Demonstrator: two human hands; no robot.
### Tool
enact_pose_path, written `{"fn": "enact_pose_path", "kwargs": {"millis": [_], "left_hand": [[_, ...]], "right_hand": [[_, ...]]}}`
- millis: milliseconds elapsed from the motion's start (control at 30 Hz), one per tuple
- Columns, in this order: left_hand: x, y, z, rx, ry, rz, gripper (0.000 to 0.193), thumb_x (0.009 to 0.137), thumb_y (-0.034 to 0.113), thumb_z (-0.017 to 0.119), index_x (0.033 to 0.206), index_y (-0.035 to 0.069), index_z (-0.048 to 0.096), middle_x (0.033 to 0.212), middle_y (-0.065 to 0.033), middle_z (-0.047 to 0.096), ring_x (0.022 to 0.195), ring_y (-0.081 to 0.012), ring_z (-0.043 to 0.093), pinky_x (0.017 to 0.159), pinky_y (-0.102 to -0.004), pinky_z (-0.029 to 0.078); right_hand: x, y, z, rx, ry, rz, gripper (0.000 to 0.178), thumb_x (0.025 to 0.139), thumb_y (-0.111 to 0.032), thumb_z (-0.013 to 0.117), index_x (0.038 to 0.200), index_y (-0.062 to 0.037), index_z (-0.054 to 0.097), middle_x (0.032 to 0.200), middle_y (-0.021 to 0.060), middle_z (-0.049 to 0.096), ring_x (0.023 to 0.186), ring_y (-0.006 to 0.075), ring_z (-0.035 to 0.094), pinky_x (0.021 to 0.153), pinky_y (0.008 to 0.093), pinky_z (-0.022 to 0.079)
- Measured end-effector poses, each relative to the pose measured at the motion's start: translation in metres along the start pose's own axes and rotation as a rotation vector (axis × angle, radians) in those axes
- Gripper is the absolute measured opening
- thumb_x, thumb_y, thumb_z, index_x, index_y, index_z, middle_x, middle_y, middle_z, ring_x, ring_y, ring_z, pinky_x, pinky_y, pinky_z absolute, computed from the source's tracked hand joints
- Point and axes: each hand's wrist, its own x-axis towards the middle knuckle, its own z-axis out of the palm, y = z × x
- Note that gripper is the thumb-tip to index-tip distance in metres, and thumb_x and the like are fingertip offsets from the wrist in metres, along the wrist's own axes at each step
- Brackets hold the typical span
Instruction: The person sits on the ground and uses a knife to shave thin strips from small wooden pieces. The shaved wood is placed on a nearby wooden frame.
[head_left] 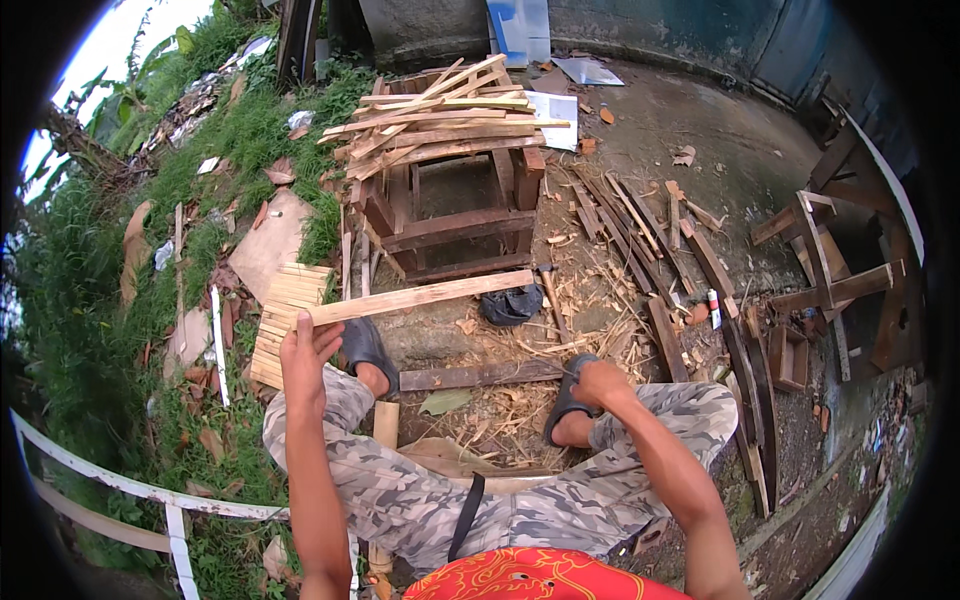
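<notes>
My left hand (308,352) grips one end of a long pale wooden slat (425,297), thumb on top. The slat reaches to the right, past the front of a dark wooden frame. Beneath its held end lies a row of short pale strips (285,325), side by side. My right hand (602,384) is closed beside my right shoe (570,400); what it holds, if anything, I cannot make out. Between my feet lies a dark wooden plank (480,375). A hammer (553,300) and a black plastic bag (512,306) are just beyond it.
Loose slats (440,125) are heaped on the dark wooden frame (455,232) ahead. Dark wood lengths (630,235) and shavings (600,290) litter the ground to the right, near a broken wooden structure (830,285). Grass (240,190) and a white metal rail (150,490) are on the left.
</notes>
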Motion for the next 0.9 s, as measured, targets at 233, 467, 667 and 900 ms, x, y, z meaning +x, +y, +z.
{"fn": "enact_pose_path", "kwargs": {"millis": [233,467,667,900], "left_hand": [[0.087,0.012,0.051,-0.065,-0.045,-0.049,0.03,0.106,0.031,0.046,0.12,0.004,0.045,0.104,-0.0146,0.067,0.094,-0.0223,0.069,0.077,-0.0316,0.055],[0.125,-0.089,0.067,0.023,-0.055,-0.154,0.029,0.107,0.027,0.044,0.119,0.001,0.049,0.102,-0.0157,0.069,0.089,-0.0212,0.071,0.068,-0.0275,0.055],[0.1,-0.217,0.058,0.067,0.115,-0.415,0.033,0.108,0.029,0.036,0.127,0.003,0.042,0.107,-0.0162,0.069,0.091,-0.0234,0.071,0.071,-0.0316,0.057],[0.098,-0.282,0.038,-0.126,0.283,-0.598,0.037,0.108,0.034,0.024,0.131,0.007,0.038,0.111,-0.0165,0.068,0.09,-0.025,0.071,0.062,-0.0291,0.056]], "right_hand": [[-0.006,0.013,-0.057,0.051,0.019,-0.002,0.032,0.08,-0.028,0.066,0.096,-0.0025,0.075,0.099,0.0223,0.072,0.094,0.038,0.07,0.083,0.0468,0.056],[0.016,-0.009,-0.038,-0.227,-0.103,-0.074,0.027,0.076,-0.021,0.065,0.095,-0.0056,0.077,0.1,0.0174,0.074,0.095,0.0334,0.072,0.079,0.0421,0.058],[0.004,-0.033,-0.037,-0.265,-0.119,-0.271,0.025,0.075,-0.018,0.066,0.094,-0.0052,0.077,0.097,0.0178,0.074,0.093,0.0317,0.073,0.076,0.0414,0.059],[-0.003,-0.046,-0.043,-0.246,-0.097,-0.285,0.018,0.073,-0.015,0.067,0.085,-0.0053,0.077,0.089,0.0159,0.075,0.085,0.0302,0.074,0.071,0.0401,0.059]]}}
